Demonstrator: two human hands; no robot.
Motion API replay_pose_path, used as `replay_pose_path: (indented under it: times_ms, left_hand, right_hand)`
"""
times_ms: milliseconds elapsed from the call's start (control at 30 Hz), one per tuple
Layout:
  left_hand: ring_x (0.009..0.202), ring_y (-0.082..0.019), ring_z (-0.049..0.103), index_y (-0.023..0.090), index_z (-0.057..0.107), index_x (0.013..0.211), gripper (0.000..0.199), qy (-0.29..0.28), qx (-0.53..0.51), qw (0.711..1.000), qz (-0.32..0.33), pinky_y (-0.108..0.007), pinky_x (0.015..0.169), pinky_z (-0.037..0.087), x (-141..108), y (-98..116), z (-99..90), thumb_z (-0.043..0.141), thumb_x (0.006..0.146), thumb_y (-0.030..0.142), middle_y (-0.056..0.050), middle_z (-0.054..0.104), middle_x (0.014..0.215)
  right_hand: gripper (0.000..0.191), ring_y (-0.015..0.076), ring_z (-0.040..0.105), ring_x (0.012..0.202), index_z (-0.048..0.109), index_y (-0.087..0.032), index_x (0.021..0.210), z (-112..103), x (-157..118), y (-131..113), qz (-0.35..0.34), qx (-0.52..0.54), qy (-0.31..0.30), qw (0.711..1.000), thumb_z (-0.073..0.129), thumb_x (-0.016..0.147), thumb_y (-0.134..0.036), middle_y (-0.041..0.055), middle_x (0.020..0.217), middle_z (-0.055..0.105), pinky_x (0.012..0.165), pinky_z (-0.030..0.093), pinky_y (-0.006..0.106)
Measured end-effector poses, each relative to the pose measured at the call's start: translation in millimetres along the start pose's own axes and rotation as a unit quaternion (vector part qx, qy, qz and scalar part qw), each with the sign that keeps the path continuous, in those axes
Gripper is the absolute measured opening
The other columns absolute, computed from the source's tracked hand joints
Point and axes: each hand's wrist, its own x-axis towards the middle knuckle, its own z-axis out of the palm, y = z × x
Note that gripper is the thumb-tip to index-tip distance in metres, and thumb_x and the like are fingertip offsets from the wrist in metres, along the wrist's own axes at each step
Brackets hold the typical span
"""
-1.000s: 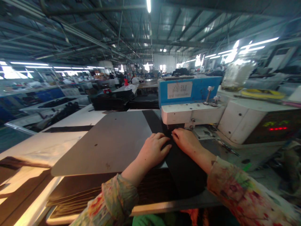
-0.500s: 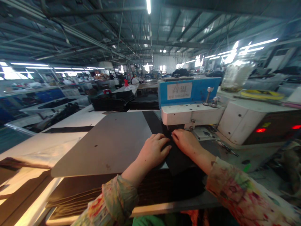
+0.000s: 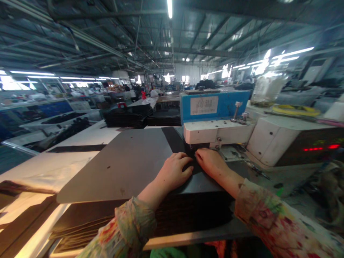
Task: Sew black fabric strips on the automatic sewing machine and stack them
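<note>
A long black strip of material [image 3: 172,138] lies across the smooth grey plate [image 3: 129,161] and runs back beside the head of a white and blue sewing machine [image 3: 200,134]. My left hand [image 3: 176,168] rests on it with bent fingers pressing down, thumb a little apart. Close against the machine's front, my right hand [image 3: 211,162] has its fingers curled together at the strip, fingertips near the left hand's. The strip's near end is hidden by the hands. What lies under the machine head is out of sight.
Layered dark pieces [image 3: 83,229] lie on the shelf below the plate. Behind are stacks of black sheets [image 3: 127,116]. To the right stand the control box [image 3: 274,139] with red digits, small tweezers-like metal tool [image 3: 259,170], yellow ring [image 3: 295,110] and clear plastic jar [image 3: 270,87].
The strip's near end, which hung toward the plate's front edge between my forearms, has gone from there, baring the plate. Both hands stay nearly in place. The red digits on the control box differ.
</note>
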Motion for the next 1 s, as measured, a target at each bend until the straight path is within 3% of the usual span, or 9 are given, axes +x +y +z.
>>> replay_pose_path:
  times_ms: [333, 667, 833, 1000]
  left_hand:
    - [0.089, -0.017, 0.05, 0.021, 0.06, 0.099, 0.029, -0.014, 0.036, 0.999, -0.032, -0.028, 0.083, 0.042, 13, -8, -2.3, 0.041, 0.078, 0.017, -0.004, 0.057, 0.098]
    - [0.09, -0.017, 0.053, 0.018, 0.061, 0.099, 0.029, -0.038, 0.096, 0.992, -0.067, -0.028, 0.081, 0.043, 30, -32, -3.9, 0.036, 0.084, 0.024, -0.007, 0.058, 0.099]
    - [0.085, -0.018, 0.056, 0.014, 0.061, 0.093, 0.027, -0.072, 0.158, 0.984, -0.036, -0.029, 0.079, 0.044, 27, -44, -19.4, 0.037, 0.082, 0.02, -0.01, 0.059, 0.093]
    - [0.075, -0.023, 0.059, 0.011, 0.061, 0.08, 0.019, -0.109, 0.212, 0.971, -0.013, -0.033, 0.072, 0.046, 25, -33, -27.8, 0.052, 0.069, 0.024, -0.011, 0.062, 0.081]
  right_hand:
    - [0.021, 0.0161, 0.058, 0.072, 0.058, -0.016, 0.08, -2, 2, 0, -0.001, 0.005, 0.011, 1.0, 0.038, 0.084, -0.021, 0.006, 0.081, 0.063, 0.059, 0.035, 0.025]
    - [0.02, 0.0158, 0.058, 0.07, 0.057, -0.016, 0.078, 0, 0, 0, -0.002, 0.013, 0.026, 1.0, 0.038, 0.084, -0.02, 0.0051, 0.079, 0.061, 0.058, 0.035, 0.025]
    - [0.02, 0.0138, 0.055, 0.077, 0.06, -0.016, 0.079, -4, -15, 1, -0.016, 0.101, 0.023, 0.995, 0.041, 0.083, -0.018, 0.0043, 0.08, 0.058, 0.066, 0.037, 0.023]
    - [0.018, 0.014, 0.053, 0.08, 0.062, -0.016, 0.088, -9, -37, -6, -0.018, 0.23, 0.019, 0.973, 0.044, 0.081, -0.016, 0.0042, 0.084, 0.058, 0.073, 0.038, 0.025]
